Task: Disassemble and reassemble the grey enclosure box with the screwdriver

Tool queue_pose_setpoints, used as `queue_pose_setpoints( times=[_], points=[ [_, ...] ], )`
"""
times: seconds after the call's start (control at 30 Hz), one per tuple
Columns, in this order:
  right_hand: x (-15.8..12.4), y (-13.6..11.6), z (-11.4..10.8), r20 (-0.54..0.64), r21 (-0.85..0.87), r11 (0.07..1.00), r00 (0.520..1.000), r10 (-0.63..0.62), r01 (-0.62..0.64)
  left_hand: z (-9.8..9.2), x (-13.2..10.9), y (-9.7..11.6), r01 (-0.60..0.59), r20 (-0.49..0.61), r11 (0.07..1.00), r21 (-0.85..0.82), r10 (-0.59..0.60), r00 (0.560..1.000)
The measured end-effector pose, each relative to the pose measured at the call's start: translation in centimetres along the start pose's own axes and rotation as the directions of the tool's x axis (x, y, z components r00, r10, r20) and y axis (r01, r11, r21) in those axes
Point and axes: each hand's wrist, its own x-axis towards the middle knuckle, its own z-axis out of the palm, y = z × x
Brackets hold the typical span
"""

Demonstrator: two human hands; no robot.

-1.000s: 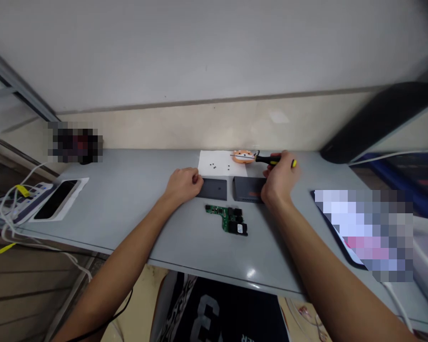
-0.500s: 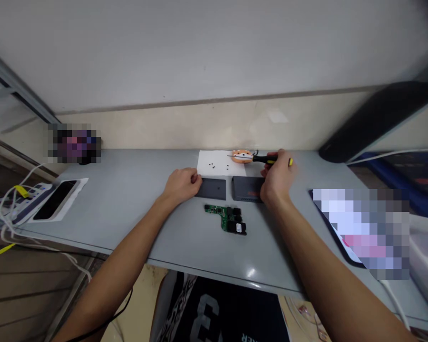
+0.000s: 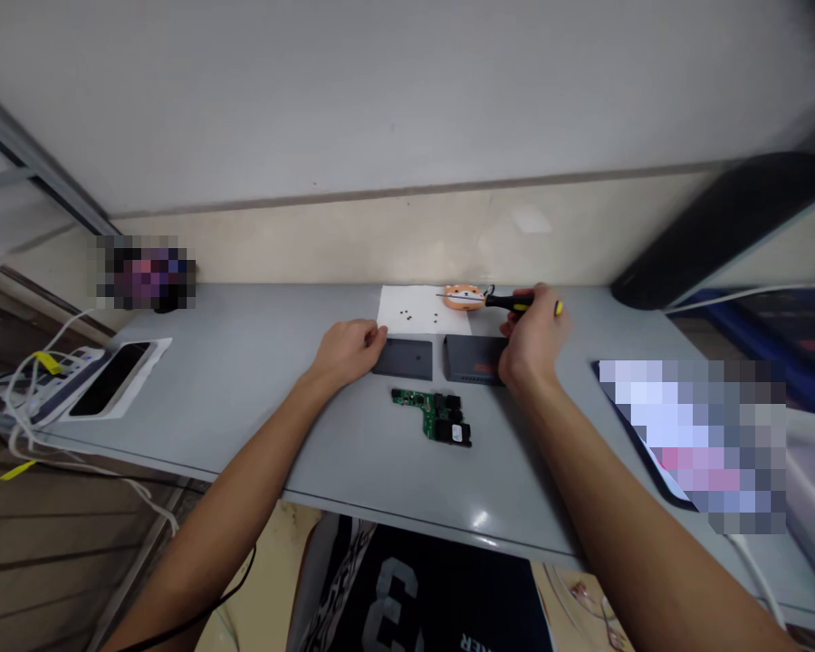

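At about 9 o'clock from your hands, at the far left of the surface point(image 3: 258, 362), a power strip point(image 3: 54, 385) with white cables lies just beside a phone point(image 3: 109, 378) on a white sheet point(image 3: 150, 353). Your left hand point(image 3: 349, 349) has its grip loosely curled, with the fingertips touching the left edge of the flat dark panel point(image 3: 407, 359); whether it pinches that edge I cannot tell. At 12 o'clock from the panel lies a white paper point(image 3: 407, 301) with small dark screws point(image 3: 406, 315) on it. The green circuit board point(image 3: 438, 418) lies at 6 o'clock, apart from both the panel and the dark case point(image 3: 472, 359) just to its right. An orange animal-faced thing point(image 3: 463, 297) sits at the paper's right corner (12 o'clock from the case). Your right hand point(image 3: 533, 346) has its grip closed round the black-and-yellow screwdriver point(image 3: 516, 302), whose shaft points to 9 o'clock over the orange thing. The hand sits at the case's right end.
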Motion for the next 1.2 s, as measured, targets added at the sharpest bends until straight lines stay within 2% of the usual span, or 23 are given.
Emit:
queue_pose_setpoints(
  times=[0.4, 0.57, 1.2],
  points=[
    [0.2, 0.0, -0.1, 0.023, 0.003, 1.0, 1.0, 0.017, -0.017, 0.1, 0.0, -0.4, 0.006, 0.047, 0.996, -0.092, -0.002, 0.999],
    [0.1, 0.0, -0.2, 0.049, 0.012, 1.0, 0.999, 0.012, -0.013, 0.2, 0.0, -0.7, -0.03, 0.058, 0.992, -0.121, 0.037, 0.998],
    [-0.5, -0.5, -0.1, 0.052, -0.052, 0.999, 0.999, 0.001, 0.002, 0.1, 0.2, -0.9, -0.044, 0.085, 0.994, -0.102, 0.053, 0.995]
  ],
)
